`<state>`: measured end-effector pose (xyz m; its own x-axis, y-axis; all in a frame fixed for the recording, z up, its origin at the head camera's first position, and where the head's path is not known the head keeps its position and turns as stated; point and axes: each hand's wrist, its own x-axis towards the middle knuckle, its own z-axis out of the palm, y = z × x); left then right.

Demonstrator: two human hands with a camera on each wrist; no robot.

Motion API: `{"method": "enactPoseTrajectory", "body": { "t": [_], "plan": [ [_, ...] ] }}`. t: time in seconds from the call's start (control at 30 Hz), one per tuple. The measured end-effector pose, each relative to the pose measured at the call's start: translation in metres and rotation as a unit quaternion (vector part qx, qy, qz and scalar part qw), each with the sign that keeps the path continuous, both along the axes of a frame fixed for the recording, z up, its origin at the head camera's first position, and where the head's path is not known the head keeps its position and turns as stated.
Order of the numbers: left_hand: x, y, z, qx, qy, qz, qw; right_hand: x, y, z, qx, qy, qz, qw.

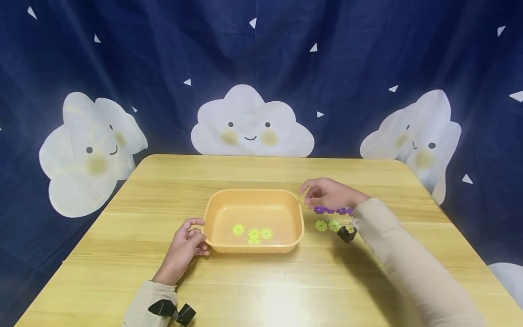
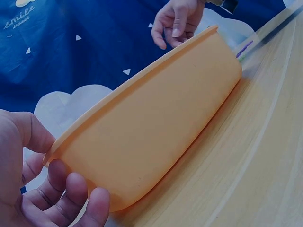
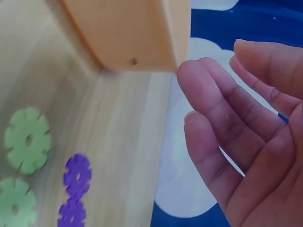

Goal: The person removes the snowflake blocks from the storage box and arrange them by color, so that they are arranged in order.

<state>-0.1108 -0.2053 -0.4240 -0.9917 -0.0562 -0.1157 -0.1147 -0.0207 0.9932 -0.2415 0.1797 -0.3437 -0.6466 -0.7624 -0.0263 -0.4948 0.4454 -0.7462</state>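
An orange plastic basin sits on the table, with several yellow-green flower-shaped discs lying inside. My left hand grips its left rim, and the left wrist view shows thumb and fingers on both sides of the edge. Just past the right rim, my right hand hovers with loosely bent fingers and nothing in them. Below it, a row of purple notched discs lies on the table. Nearer to me are light green discs, also seen in the right wrist view; the right sleeve partly hides both rows.
The wooden table extends on all sides of the basin. Behind it hangs a dark blue curtain printed with smiling clouds and white triangles. A black strap mount is on the left sleeve, another on the right.
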Motion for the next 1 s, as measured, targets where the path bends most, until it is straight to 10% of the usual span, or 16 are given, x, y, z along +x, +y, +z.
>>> {"method": "enactPoseTrajectory", "body": {
  "t": [1.0],
  "plan": [
    [-0.001,-0.006,0.002,0.091,-0.049,-0.010,0.9946,-0.016,-0.081,0.008,0.113,0.004,0.085,0.990]
  ]
}}
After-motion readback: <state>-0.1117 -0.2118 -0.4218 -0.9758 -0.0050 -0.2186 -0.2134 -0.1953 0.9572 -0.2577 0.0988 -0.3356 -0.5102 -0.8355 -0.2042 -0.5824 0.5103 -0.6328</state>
